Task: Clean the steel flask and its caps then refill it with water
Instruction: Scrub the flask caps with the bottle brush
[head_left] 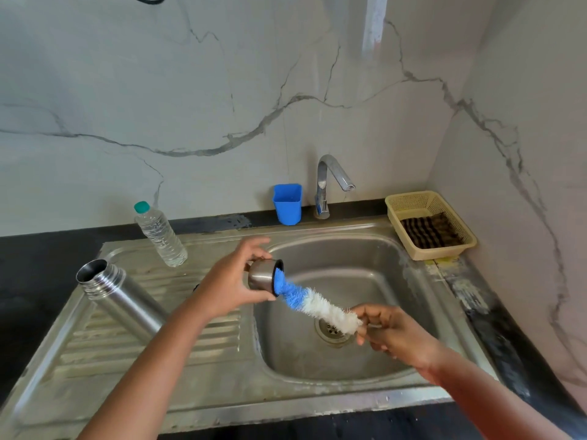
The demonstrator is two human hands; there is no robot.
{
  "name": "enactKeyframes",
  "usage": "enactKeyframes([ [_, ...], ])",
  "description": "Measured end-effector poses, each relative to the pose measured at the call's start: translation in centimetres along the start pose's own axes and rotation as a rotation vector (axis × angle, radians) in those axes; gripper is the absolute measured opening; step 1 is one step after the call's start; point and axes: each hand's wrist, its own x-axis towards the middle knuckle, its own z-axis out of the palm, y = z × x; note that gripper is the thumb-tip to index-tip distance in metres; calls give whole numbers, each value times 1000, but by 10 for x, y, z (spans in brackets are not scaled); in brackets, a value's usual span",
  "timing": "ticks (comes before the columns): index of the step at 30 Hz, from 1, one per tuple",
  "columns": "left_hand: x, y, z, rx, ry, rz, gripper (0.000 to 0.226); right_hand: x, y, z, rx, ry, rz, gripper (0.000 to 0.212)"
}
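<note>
Nearest the lens: two bare forearms, reaching in from the bottom edge over the front rim of the scuffed stainless steel sink unit. Left hand curled round a small round steel cap, thumb below and fingers over the top, held on its side above the basin with the dark-rimmed mouth turned to the right. Right hand pinched on the handle end of a long bottle brush with blue and white bristles, fingers folded round it; handle itself mostly hidden in the grip. Blue tip of the bristles pushed into the cap's mouth, white part slanting down towards the right hand, right above the round drain strainer. Tall cylindrical steel flask stood uncapped on the ribbed draining board to the left, threaded neck open, lower body hidden behind the left forearm. Just behind it, a clear plastic water bottle with a teal cap, upright. At the back edge, a blue plastic cup-shaped holder beside the curved chrome tap. Over at the right corner, a beige plastic basket with a dark striped scrubbing pad lying in it.
</note>
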Motion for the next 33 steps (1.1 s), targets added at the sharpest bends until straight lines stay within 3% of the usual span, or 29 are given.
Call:
enactKeyframes([
  [3,-4,-1,-6,-647,76,-179,89,-2,-11,-6,-97,-1,-136,36],
  [5,-6,0,-5,-868,112,-233,85,1,-13,-9,-232,7,-266,42],
  [8,-5,3,-2,-921,158,-376,74,5,-12,-15,-624,184,-480,53],
  [12,-5,8,6,-831,64,-504,59,5,-31,-26,-1049,426,-657,59],
  [15,-9,14,15,-895,-10,-590,63,-1,-44,-27,-1277,637,-948,48],
  [18,-10,21,22,-949,-127,-799,55,-14,-56,-17,-1462,731,-1225,30],
  [20,-10,23,24,-983,-144,-894,52,-12,-54,-14,-1534,762,-1292,29],
  [23,-8,19,22,-977,-63,-869,51,1,-39,-15,-1516,713,-1113,41],
  [27,-7,15,17,-963,125,-727,32,9,-13,-13,-1268,486,-714,54],
  [31,-8,8,12,-957,198,-578,34,7,-14,-9,-279,-16,-153,45],
  [33,-9,5,10,-930,168,-511,44,6,-13,-10,43,-99,32,31],
])
